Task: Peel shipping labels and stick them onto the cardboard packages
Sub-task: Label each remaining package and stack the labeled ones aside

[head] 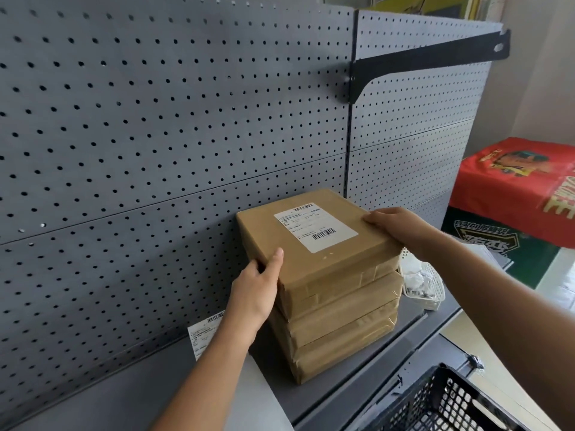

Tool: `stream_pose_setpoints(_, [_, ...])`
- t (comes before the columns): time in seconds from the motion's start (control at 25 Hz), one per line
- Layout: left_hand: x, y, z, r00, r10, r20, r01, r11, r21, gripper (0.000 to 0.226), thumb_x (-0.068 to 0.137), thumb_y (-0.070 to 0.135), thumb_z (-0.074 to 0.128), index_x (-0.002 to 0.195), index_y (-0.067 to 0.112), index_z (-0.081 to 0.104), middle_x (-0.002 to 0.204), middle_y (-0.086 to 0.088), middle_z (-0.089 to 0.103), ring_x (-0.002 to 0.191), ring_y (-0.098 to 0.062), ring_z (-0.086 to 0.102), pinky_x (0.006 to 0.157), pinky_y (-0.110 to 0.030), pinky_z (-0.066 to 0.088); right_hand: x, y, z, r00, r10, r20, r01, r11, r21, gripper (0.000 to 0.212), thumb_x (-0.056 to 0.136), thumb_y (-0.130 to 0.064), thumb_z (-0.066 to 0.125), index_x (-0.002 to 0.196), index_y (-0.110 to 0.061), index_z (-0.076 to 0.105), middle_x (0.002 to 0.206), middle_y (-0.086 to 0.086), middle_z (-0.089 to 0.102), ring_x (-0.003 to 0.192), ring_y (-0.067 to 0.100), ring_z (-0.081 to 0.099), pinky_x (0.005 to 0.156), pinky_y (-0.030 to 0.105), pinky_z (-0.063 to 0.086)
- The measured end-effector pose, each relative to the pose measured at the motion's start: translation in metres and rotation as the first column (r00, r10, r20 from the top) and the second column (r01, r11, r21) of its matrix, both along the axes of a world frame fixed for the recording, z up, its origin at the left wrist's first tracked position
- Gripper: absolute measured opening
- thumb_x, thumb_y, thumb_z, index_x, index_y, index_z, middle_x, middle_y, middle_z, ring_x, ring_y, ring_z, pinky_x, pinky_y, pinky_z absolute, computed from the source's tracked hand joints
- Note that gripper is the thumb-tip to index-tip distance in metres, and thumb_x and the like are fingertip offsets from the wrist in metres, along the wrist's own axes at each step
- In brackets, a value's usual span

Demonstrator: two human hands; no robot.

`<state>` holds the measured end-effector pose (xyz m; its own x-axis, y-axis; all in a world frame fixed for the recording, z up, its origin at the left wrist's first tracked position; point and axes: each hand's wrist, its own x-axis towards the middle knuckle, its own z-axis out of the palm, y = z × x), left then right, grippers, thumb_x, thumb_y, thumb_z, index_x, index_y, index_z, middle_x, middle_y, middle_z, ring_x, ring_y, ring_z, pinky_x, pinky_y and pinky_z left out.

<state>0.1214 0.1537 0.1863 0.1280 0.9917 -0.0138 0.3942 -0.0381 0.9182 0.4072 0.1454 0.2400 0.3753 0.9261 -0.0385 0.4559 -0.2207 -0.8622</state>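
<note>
- The top package (311,269) lies slightly askew on a stack of brown cardboard packages, above the middle package (342,303) and the bottom package (345,349).
- A white shipping label (315,227) with barcodes is stuck flat on the top package's upper face.
- The left hand (255,290) grips the top package's near left corner. Its thumb (275,259) is pressed on the upper face, and the other fingers wrap down the side, mostly hidden.
- The right hand (401,227) holds the top package's right edge, fingers close together and bent over onto the upper face. Its thumb is hidden.
- Left of the top package and lower, a loose label sheet (203,332) lies on the grey shelf (155,384), partly behind the left forearm.
- Just right of the top package and lower sits a white basket (432,293) holding crumpled paper.
- Behind the top package stands a grey pegboard (155,135).
</note>
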Motion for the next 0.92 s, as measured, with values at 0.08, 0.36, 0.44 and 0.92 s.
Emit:
stream_pose_setpoints(0.08, [-0.009,0.0,0.005,0.994,0.047,-0.101,-0.04,0.997,0.066,0.069,0.094,0.073,0.038,0.139,0.023,0.058,0.129,0.002,0.066,0.118,-0.02,0.06,0.099,-0.037,0.048,-0.002,0.0,0.005,0.983,-0.028,0.184,0.026,1.0,0.015,0.031,0.096,-0.035,0.057,0.121,-0.02,0.068,0.116,-0.003,0.066,0.105,0.02,0.061,0.094,0.035,0.046])
stream_pose_setpoints(0.36, [-0.111,-0.003,0.029,0.793,0.418,-0.444,-0.204,0.868,0.453,0.054,0.101,0.063,0.035,0.131,0.026,0.06,0.129,0.006,0.068,0.114,-0.019,0.065,0.084,-0.038,0.052,-0.081,0.0,0.029,0.767,-0.064,0.639,-0.095,0.973,0.212,0.038,0.096,-0.042,0.049,0.129,-0.026,0.06,0.134,-0.003,0.062,0.115,0.022,0.058,0.093,0.043,0.047])
stream_pose_setpoints(0.44, [-0.149,-0.012,0.03,0.756,0.47,-0.457,-0.253,0.852,0.458,0.051,0.101,0.062,0.036,0.129,0.027,0.06,0.129,0.007,0.068,0.113,-0.018,0.065,0.085,-0.039,0.053,-0.124,0.001,0.031,0.738,-0.023,0.675,-0.186,0.954,0.236,0.037,0.097,-0.04,0.05,0.129,-0.024,0.06,0.135,-0.002,0.06,0.118,0.024,0.057,0.091,0.04,0.046])
stream_pose_setpoints(0.92, [-0.422,-0.116,-0.02,0.466,0.713,-0.524,-0.616,0.686,0.386,0.046,0.103,0.053,0.041,0.128,0.022,0.062,0.127,0.002,0.07,0.11,-0.026,0.067,0.077,-0.036,0.05,-0.429,-0.006,-0.032,0.58,0.416,0.7,-0.677,0.724,0.13,0.04,0.1,-0.042,0.048,0.136,-0.026,0.053,0.138,-0.004,0.056,0.119,0.019,0.057,0.085,0.037,0.051])
